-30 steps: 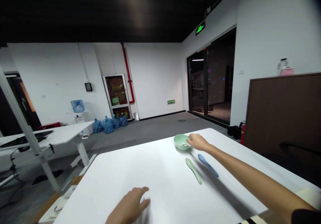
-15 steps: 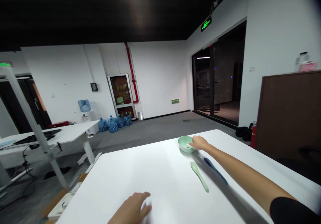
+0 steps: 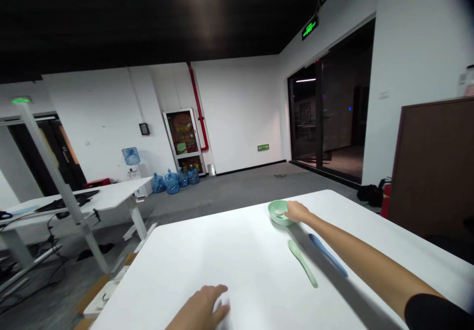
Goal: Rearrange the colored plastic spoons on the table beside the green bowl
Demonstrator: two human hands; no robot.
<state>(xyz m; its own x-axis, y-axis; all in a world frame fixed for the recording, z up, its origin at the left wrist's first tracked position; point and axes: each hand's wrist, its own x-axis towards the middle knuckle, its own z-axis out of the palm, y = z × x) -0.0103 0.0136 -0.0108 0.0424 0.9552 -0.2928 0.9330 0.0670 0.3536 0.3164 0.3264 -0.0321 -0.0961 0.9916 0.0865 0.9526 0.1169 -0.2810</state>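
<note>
A small pale green bowl (image 3: 278, 211) stands near the far edge of the white table (image 3: 237, 256). My right hand (image 3: 297, 212) reaches out to it and its fingers close on the bowl's right rim. Just nearer to me lie a green spoon (image 3: 302, 263) and a blue spoon (image 3: 328, 255), side by side, the blue one partly under my forearm. My left hand (image 3: 202, 309) rests flat on the table's near edge, fingers stretched out, holding nothing.
A second white desk (image 3: 74, 201) with a metal frame stands at the left. Blue water jugs (image 3: 173, 181) and a dispenser line the far wall. A dark brown cabinet (image 3: 433, 162) is at the right, by a dark glass doorway.
The view has turned slightly left, so everything sits a little further right. My right hand stays on the bowl's rim and my left hand stays flat.
</note>
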